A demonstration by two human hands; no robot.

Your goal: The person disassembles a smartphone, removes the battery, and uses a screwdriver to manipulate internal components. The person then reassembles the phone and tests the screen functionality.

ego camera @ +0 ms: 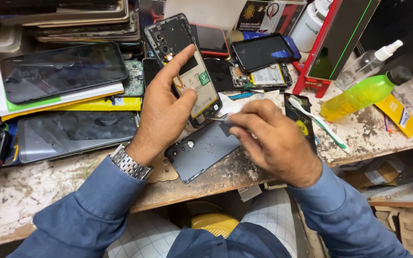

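At bench centre, above the grey back cover [201, 152]: opened phone [183, 67], one, long axis running away from the body, camera end farthest.
Left hand [161, 112]: grasping the opened phone, forefinger laid across its back.
Right hand [273, 138]: pinched on a thin metal tool [218, 120], tip at the phone's near end.
Right of cover: toothbrush [317, 122], one; bottles, two, green [362, 94] and clear [366, 64].
Left of cover: tablets [63, 69], two.

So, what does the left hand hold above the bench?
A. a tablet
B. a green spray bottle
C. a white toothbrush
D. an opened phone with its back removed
D: the left hand grips an opened phone, its battery and camera parts exposed, while the grey back cover lies on the bench.
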